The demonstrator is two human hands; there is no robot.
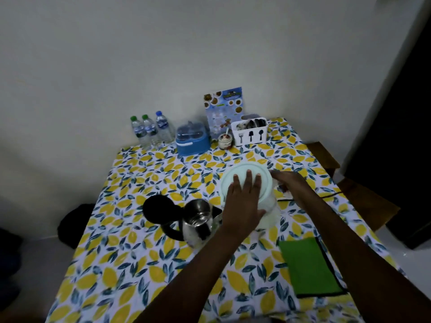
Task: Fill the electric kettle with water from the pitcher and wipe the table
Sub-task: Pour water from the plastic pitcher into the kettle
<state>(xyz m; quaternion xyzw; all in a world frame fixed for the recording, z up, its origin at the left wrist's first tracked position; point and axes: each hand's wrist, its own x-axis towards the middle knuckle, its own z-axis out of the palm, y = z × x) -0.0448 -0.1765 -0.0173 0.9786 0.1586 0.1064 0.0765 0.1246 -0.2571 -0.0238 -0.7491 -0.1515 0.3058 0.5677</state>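
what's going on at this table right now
A person stands over a lemon-print table. Their left hand lies flat on the pale lid of the pitcher, while the right hand reaches around its far side. Just left of it the electric kettle sits with its lid flipped open. A folded green cloth waits nearby, untouched.
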